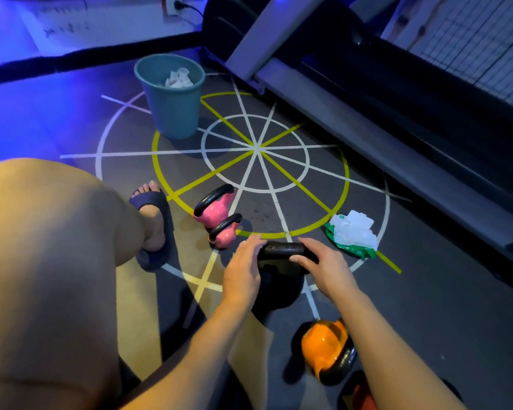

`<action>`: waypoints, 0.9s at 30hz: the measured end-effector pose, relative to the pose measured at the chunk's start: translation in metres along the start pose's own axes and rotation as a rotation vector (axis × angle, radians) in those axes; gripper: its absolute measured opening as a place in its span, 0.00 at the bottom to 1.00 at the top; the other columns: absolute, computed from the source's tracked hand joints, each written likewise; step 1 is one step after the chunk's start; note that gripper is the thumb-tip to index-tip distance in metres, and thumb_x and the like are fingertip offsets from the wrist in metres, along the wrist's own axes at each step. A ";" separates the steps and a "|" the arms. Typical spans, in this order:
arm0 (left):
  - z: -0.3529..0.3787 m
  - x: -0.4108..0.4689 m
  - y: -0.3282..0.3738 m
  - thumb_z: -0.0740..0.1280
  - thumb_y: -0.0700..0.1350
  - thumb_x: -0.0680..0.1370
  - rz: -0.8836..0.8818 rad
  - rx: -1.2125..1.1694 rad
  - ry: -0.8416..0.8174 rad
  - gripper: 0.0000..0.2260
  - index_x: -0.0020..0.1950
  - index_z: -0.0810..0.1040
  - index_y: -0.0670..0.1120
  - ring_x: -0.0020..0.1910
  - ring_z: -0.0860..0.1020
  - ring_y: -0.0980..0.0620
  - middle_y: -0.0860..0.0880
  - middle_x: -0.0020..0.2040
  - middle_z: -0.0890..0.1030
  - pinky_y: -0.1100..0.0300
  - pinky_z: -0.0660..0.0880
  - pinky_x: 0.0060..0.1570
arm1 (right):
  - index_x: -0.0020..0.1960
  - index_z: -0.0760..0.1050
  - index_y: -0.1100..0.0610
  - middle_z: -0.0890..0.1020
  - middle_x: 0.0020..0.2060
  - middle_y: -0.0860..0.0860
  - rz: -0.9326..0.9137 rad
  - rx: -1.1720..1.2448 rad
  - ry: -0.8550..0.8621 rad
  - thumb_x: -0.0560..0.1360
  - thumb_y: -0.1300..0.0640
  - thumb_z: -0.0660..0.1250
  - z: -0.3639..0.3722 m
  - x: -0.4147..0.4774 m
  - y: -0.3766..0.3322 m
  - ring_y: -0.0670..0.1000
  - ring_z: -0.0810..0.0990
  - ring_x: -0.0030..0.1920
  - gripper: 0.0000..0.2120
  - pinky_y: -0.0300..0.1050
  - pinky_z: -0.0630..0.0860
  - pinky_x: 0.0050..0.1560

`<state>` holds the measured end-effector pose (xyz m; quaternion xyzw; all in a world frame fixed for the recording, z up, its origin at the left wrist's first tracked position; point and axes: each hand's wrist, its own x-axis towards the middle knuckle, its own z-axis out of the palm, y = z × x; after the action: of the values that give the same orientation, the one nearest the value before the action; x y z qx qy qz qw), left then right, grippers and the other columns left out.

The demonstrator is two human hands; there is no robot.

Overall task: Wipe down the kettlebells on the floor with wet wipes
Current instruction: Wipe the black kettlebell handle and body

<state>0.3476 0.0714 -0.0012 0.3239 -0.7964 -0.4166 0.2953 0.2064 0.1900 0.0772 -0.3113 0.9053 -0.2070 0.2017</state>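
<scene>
All places are given from the black kettlebell [282, 282], upright on the floor before me. Far left: my foot [151, 220] in a dark sandal. Beyond, up-left: teal bin [172, 113], crumpled wipes [178, 78] inside. Just beyond-left: large pink kettlebell [215, 207], with the small pink kettlebell [224, 233] touching its near side. On the handle's left end: my left hand [243, 267], fingers straight and close together, laid flat. On the handle's right end: my right hand [323, 261], fingers and thumb curled round the bar. Near right, toward me: orange kettlebell [323, 347], tipped over. Beyond-right: green wipes pack [353, 235], open, white sheets showing. Far right: treadmill [367, 113].
</scene>
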 end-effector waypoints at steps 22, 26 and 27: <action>0.006 0.024 0.067 0.60 0.38 0.83 0.018 0.418 -0.448 0.17 0.72 0.69 0.47 0.79 0.59 0.41 0.47 0.79 0.63 0.45 0.67 0.69 | 0.71 0.70 0.47 0.76 0.64 0.50 0.039 -0.040 0.007 0.78 0.54 0.68 0.002 -0.016 -0.019 0.57 0.75 0.64 0.23 0.49 0.72 0.58; 0.022 0.020 0.076 0.58 0.38 0.83 0.138 0.440 -0.497 0.20 0.76 0.64 0.46 0.79 0.57 0.41 0.45 0.81 0.60 0.47 0.61 0.75 | 0.73 0.69 0.53 0.78 0.66 0.55 0.141 0.000 0.020 0.77 0.60 0.65 -0.006 -0.014 -0.010 0.58 0.74 0.67 0.24 0.47 0.71 0.62; 0.028 0.018 0.078 0.59 0.37 0.83 0.174 0.431 -0.504 0.20 0.76 0.65 0.45 0.79 0.58 0.41 0.44 0.80 0.61 0.46 0.62 0.74 | 0.75 0.66 0.55 0.77 0.68 0.56 0.172 -0.024 0.010 0.78 0.61 0.64 -0.007 -0.013 -0.005 0.58 0.73 0.68 0.26 0.47 0.70 0.64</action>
<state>0.2951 0.1051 0.0559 0.1964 -0.9388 -0.2789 0.0483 0.2149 0.1966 0.0889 -0.2336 0.9321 -0.1797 0.2106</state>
